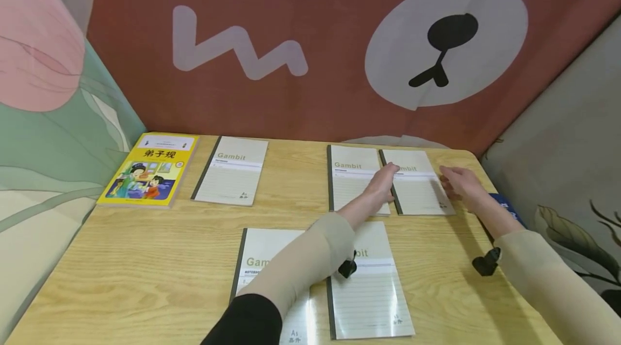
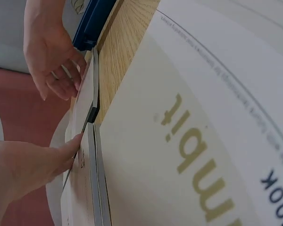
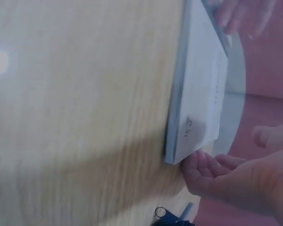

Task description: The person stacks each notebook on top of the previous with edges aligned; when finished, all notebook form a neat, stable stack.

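Note:
At the back right of the table, a white Gambit notebook (image 1: 419, 188) lies flat between the two hands. My left hand (image 1: 380, 186) touches its dark spine side, over the edge of a neighbouring Gambit notebook (image 1: 351, 186). Beside the right edge of the first notebook is my right hand (image 1: 463, 186). In the right wrist view, the right hand (image 3: 231, 174) has loosely bent fingers against the notebook's edge (image 3: 193, 108). The left wrist view shows the left hand (image 2: 19, 165) with its fingers extended at the seam between the two notebooks.
Another Gambit notebook (image 1: 233, 172) lies at the back left, beside a yellow picture-covered book (image 1: 150, 172). Two more lie in front, one (image 1: 366, 291) under the left forearm's edge and one (image 1: 254, 250) partly hidden by the sleeve. A blue object (image 1: 506, 207) sits at the right edge.

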